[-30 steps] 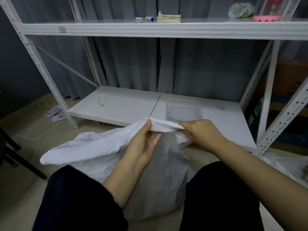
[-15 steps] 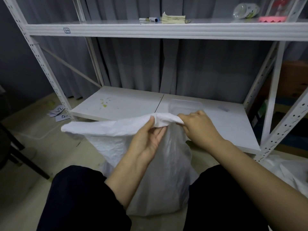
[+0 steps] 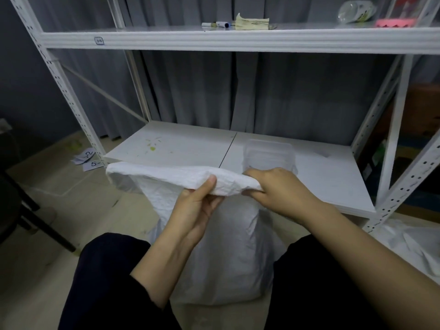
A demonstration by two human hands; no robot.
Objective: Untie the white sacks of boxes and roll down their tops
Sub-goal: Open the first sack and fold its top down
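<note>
A white woven sack point(image 3: 221, 263) stands on the floor between my knees, bulging at the bottom. Its loose top is pulled out flat and stretches leftward as a long band, ending near the shelf's front left corner. My left hand point(image 3: 195, 208) pinches that top edge from below, thumb on the upper side. My right hand point(image 3: 278, 189) grips the same edge just to the right, fingers curled into the fabric. The sack's contents are hidden.
A white metal rack stands ahead; its low shelf point(image 3: 321, 184) holds a clear plastic box point(image 3: 269, 156). The upper shelf point(image 3: 238, 40) carries a marker, paper and a pink item. Another white sack point(image 3: 412, 244) lies at the right. Numbered paper slips point(image 3: 88, 159) lie on the floor left.
Both hands have lifted the sack's top higher and drawn it taut and flatter; the loose end that drooped at the left now stretches out level.
</note>
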